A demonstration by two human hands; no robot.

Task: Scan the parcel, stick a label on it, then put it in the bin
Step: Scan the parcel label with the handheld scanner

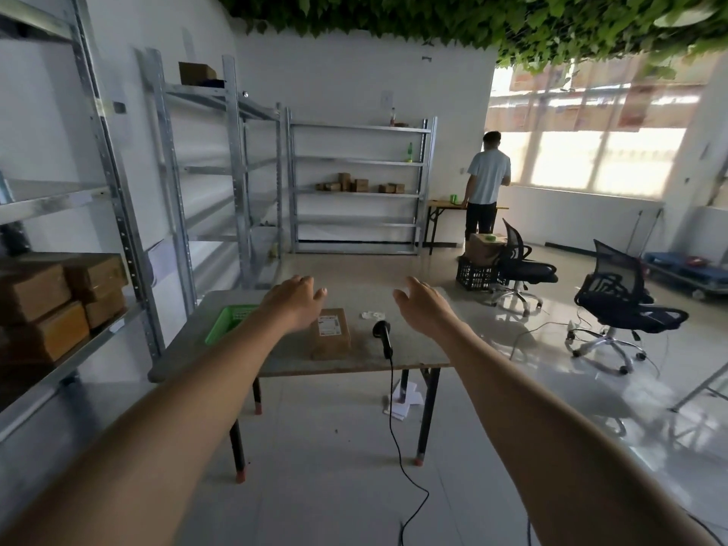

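Both arms stretched forward over grey tabletop (220, 360). Left hand (294, 299) and right hand (423, 305) empty, grip apart, fingers spread. Below them: brown cardboard parcel (330, 340) with white label, flat mid-tabletop; black corded handheld scanner (384, 337) just right; green plastic bin (228, 323) left; white label sheets (372, 314) behind scanner.

White walls, pale tiled floor (346, 486). Metal shelving (356, 183) lines the walls; two black office chairs (618, 309) sit beneath bright windows (591, 151), leaves, possibly artificial, overhead.
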